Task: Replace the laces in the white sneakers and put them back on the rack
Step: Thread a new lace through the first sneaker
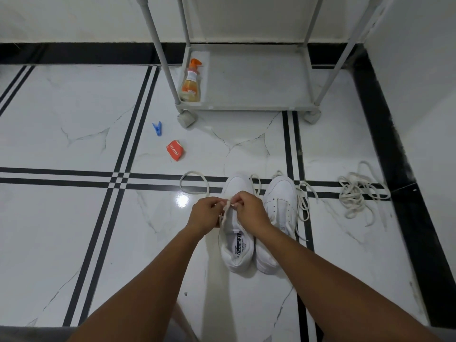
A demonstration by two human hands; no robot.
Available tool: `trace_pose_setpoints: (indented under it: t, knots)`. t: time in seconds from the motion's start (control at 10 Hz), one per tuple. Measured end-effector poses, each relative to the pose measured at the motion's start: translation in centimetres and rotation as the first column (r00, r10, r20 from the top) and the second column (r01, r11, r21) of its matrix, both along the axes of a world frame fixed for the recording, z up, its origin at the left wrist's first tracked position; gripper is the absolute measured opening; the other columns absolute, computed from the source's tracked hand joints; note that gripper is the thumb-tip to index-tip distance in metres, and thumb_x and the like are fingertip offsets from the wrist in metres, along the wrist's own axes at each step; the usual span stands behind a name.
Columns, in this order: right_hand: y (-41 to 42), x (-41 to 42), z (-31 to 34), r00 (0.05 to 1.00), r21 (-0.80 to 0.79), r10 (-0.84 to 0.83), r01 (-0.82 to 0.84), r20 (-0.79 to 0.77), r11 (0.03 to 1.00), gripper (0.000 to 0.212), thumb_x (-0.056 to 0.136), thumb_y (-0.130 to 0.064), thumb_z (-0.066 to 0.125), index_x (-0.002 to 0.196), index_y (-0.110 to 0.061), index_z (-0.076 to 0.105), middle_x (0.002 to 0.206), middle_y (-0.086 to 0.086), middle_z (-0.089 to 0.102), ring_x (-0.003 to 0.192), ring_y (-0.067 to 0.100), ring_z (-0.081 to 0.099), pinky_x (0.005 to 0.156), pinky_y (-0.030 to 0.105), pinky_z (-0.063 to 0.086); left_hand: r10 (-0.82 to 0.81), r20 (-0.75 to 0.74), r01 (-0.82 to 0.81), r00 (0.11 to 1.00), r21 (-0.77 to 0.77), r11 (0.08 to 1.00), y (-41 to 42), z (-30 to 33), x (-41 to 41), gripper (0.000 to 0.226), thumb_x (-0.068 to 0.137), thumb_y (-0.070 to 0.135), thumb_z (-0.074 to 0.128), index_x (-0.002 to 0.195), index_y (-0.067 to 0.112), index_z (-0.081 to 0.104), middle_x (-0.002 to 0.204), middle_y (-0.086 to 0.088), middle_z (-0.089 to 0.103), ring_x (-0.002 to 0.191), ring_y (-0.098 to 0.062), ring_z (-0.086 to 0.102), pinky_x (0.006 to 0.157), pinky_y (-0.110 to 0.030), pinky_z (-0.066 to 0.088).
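Note:
Two white sneakers stand side by side on the floor, toes pointing away from me. Over the left sneaker point(235, 253) my left hand point(204, 215) and my right hand point(249, 209) both pinch a white lace point(225, 207) above its eyelets. One end of that lace loops out on the floor point(193, 185) to the left. The right sneaker point(280, 198) has a lace trailing loose on its right side point(304, 201). A tangled pile of off-white laces point(360, 193) lies further right. The grey rack point(246, 104) stands beyond the shoes.
An orange spray bottle point(191, 81) stands on the rack's bottom shelf at its left corner. A blue clothes peg point(157, 128) and a red sachet box point(175, 150) lie on the floor left of the rack. A wall with a black skirting runs along the right.

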State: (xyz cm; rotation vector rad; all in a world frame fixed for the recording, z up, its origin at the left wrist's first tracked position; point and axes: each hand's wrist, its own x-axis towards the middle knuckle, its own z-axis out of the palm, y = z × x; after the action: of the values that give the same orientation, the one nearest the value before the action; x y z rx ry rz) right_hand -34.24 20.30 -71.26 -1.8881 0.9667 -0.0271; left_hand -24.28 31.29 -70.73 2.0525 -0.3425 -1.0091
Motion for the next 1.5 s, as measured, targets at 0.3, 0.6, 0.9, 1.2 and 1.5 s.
trace_pose_setpoints:
  t: [0.3, 0.6, 0.9, 1.2, 1.5]
  knots:
    - [0.8, -0.4, 0.1, 0.994, -0.150, -0.090, 0.097, 0.056, 0.984, 0.019, 0.091, -0.012, 0.068, 0.086, -0.018, 0.051, 0.085, -0.003, 0.056, 0.074, 0.017, 0.055, 0.064, 0.034, 0.048, -0.141, 0.342, 0.104, 0.929, 0.124, 0.987, -1.3, -0.9, -0.7, 0.012, 0.094, 0.031, 0.065, 0.084, 0.025, 0.070, 0.082, 0.009, 0.067, 0.077, -0.011, 0.062, 0.072, -0.026, 0.050]
    - [1.3, -2.0, 0.2, 0.939, -0.439, 0.087, -0.236, -0.332, 0.867, 0.035, 0.101, -0.048, 0.049, 0.115, -0.016, 0.056, 0.104, 0.004, 0.063, 0.091, 0.023, 0.065, 0.067, 0.031, 0.045, 0.586, -0.573, -0.787, 0.573, -0.186, 0.588, -2.9, 3.2, 3.5, 0.026, 0.101, 0.004, 0.036, 0.081, 0.009, 0.053, 0.068, -0.006, 0.051, 0.053, -0.015, 0.051, 0.050, -0.026, 0.050]
    - [0.9, -2.1, 0.0, 0.950, -0.374, 0.052, -0.171, -0.306, 0.911, 0.035, 0.098, -0.045, 0.055, 0.117, -0.015, 0.057, 0.106, 0.005, 0.065, 0.096, 0.025, 0.065, 0.070, 0.031, 0.043, -0.250, 0.132, 0.226, 0.959, 0.176, 0.958, 0.0, 1.9, 2.7, 0.021, 0.098, 0.025, 0.060, 0.089, 0.018, 0.077, 0.099, 0.003, 0.073, 0.088, -0.019, 0.064, 0.071, -0.025, 0.045]
    - [0.5, -2.4, -0.2, 0.963, -0.343, 0.040, -0.132, -0.265, 0.930, 0.035, 0.097, -0.046, 0.056, 0.112, -0.015, 0.059, 0.100, 0.005, 0.065, 0.090, 0.025, 0.065, 0.065, 0.030, 0.041, 0.048, -0.054, -0.043, 0.997, 0.096, 0.994, -2.4, 4.3, 3.1, 0.031, 0.101, 0.044, 0.052, 0.094, 0.014, 0.054, 0.086, -0.006, 0.061, 0.074, -0.025, 0.059, 0.064, -0.030, 0.042]
    - [0.9, -2.4, -0.1, 0.963, -0.387, 0.023, -0.130, -0.268, 0.913, 0.033, 0.098, -0.047, 0.055, 0.109, -0.015, 0.058, 0.097, 0.005, 0.062, 0.088, 0.024, 0.063, 0.064, 0.030, 0.040, 0.015, 0.143, -0.030, 0.990, 0.100, 0.994, -1.4, 3.1, 1.4, 0.030, 0.099, 0.024, 0.051, 0.072, 0.012, 0.060, 0.082, -0.007, 0.062, 0.077, -0.022, 0.055, 0.073, -0.035, 0.043]
